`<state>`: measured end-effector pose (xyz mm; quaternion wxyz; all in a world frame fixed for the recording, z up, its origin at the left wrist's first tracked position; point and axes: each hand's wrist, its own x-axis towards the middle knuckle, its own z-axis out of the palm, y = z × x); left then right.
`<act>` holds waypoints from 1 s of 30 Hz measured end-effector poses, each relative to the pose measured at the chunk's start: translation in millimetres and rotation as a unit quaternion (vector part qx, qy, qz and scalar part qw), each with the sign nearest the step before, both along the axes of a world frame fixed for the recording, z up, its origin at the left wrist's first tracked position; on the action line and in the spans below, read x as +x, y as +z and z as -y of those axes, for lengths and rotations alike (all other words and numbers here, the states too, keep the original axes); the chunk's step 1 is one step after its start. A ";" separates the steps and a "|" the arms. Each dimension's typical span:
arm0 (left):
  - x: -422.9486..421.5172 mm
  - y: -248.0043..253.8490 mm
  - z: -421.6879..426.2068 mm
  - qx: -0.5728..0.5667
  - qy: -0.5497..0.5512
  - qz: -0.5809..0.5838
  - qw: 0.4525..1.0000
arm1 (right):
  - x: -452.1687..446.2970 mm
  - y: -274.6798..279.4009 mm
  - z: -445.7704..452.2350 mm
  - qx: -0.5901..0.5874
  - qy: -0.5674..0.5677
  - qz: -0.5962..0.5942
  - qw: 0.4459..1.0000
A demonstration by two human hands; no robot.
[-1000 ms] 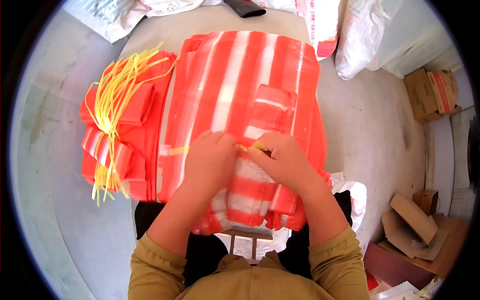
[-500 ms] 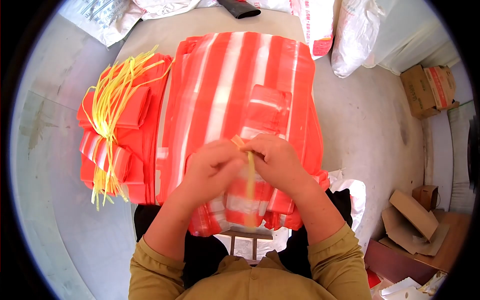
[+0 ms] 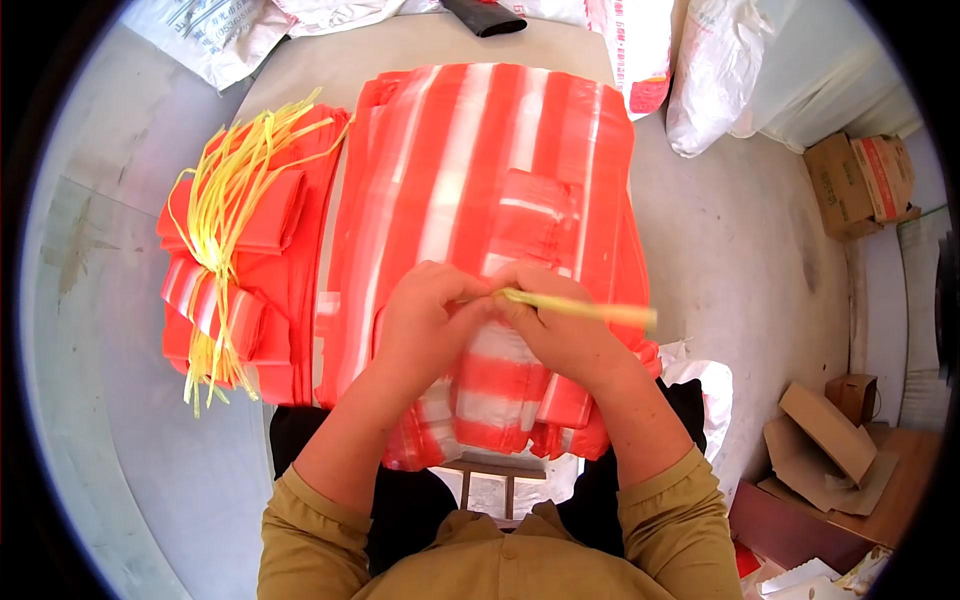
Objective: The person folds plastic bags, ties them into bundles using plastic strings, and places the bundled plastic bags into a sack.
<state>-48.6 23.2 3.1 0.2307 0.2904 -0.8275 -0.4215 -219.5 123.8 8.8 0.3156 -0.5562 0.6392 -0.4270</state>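
Grey floor (image 3: 740, 230), right of frame; pale table (image 3: 560, 45), top centre, bearing one striped red-and-white stack (image 3: 455, 170), mid-frame. Yellow strip (image 3: 585, 305): centre, its free end blurred, crossing the right hand (image 3: 560, 320). Right fingers: pinched on the strip. Left hand (image 3: 425, 315): fingers narrow, meeting the right; grip hidden, cannot tell. Handling, as judged: short pinch, even tension, thin film uncrumpled. Edges: red pile (image 3: 308, 255) close along the stack's left; more sideways room toward frame right.

From here the yellow strip (image 3: 580, 306) over the striped stack (image 3: 410, 200) blurs, one end hidden between the hands (image 3: 425, 310); beyond the stack, a black tube (image 3: 488, 16) is cut off.
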 end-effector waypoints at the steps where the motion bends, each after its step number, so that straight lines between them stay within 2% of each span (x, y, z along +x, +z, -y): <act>1: 0.2 -0.7 -0.9 0.032 0.012 0.003 0.999 | 1.1 3.8 -0.1 0.039 -0.020 0.047 0.998; 4: -1.7 -11.7 -3.7 0.146 0.067 -0.058 0.985 | -2.3 15.3 -0.6 0.122 0.006 0.034 0.992; 7: -2.4 -7.6 -4.1 0.134 0.070 -0.020 0.988 | 0.1 2.4 -0.6 0.007 0.032 -0.045 0.998; 10: -1.9 -10.7 -5.1 0.098 0.041 -0.031 0.994 | 7.9 0.9 1.9 -0.067 -0.016 -0.104 0.992; 13: 0.5 2.3 -7.7 -0.050 0.024 0.039 0.998 | 10.5 -4.3 3.0 -0.104 -0.039 -0.130 0.985; 16: 1.3 7.3 -8.5 -0.139 -0.010 0.045 0.989 | 9.0 -9.1 3.6 -0.122 -0.039 -0.140 0.982; 19: 3.5 2.7 -11.3 -0.111 0.010 0.019 0.994 | 8.9 -6.9 1.9 -0.117 -0.034 -0.131 0.984; 22: 3.2 2.0 -14.5 -0.022 0.046 0.018 0.999 | 9.3 -11.2 1.4 -0.108 -0.037 -0.072 0.991; 25: 3.2 -5.8 -14.7 0.063 0.057 -0.015 0.996 | 4.9 -12.2 4.1 -0.143 -0.022 -0.094 0.985; 28: 3.4 -8.0 -14.0 0.078 0.061 -0.015 0.995 | 10.2 -5.4 2.1 -0.072 -0.056 -0.037 0.995; 30: 3.3 -6.4 -13.1 0.063 0.066 -0.001 0.996 | 7.5 -0.8 2.1 0.021 -0.053 0.075 0.996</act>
